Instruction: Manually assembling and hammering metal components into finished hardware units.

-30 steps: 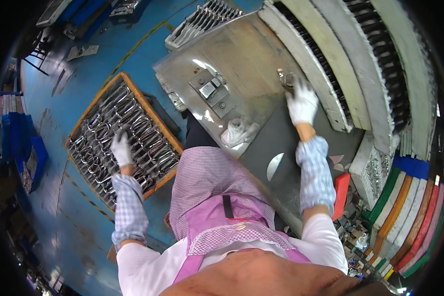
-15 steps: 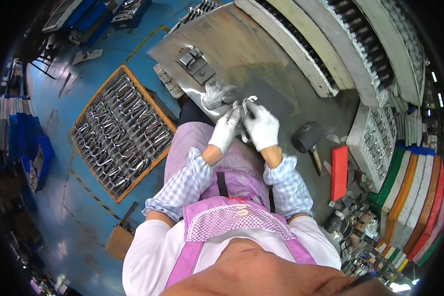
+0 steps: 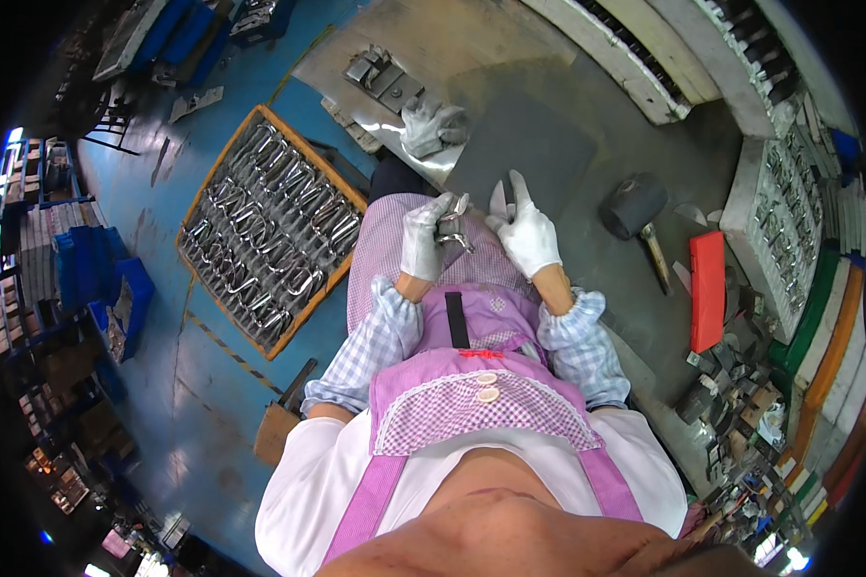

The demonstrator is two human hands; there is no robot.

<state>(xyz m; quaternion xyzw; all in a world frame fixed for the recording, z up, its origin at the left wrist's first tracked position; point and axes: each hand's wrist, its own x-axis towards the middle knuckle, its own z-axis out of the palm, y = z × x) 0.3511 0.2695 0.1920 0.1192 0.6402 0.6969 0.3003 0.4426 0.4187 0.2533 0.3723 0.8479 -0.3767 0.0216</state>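
Note:
My left hand point(image 3: 422, 240), in a white glove, is closed around a curved, shiny metal piece point(image 3: 453, 229) over my lap. To its right, my right hand point(image 3: 527, 236), also gloved, pinches a thin, flat grey metal piece point(image 3: 498, 200) beside its thumb, with the index finger pointing up. That hand is at the near edge of a dark grey mat point(image 3: 524, 144) on the metal bench. The two hands are apart. Beyond them lies a crumpled pair of grey-white gloves point(image 3: 433, 127).
A metal block fixture point(image 3: 383, 79) sits at the bench's far left. A black mallet point(image 3: 634, 206) and a red bar-shaped block point(image 3: 707, 290) lie to the right. An orange-edged tray point(image 3: 189, 244) of shiny metal parts stands at left; a white tray point(image 3: 749, 183) is at right.
My hands were close together around the shiny metal piece and have separated. The left keeps it, while the right has moved away with the flat piece. The whole view has shifted.

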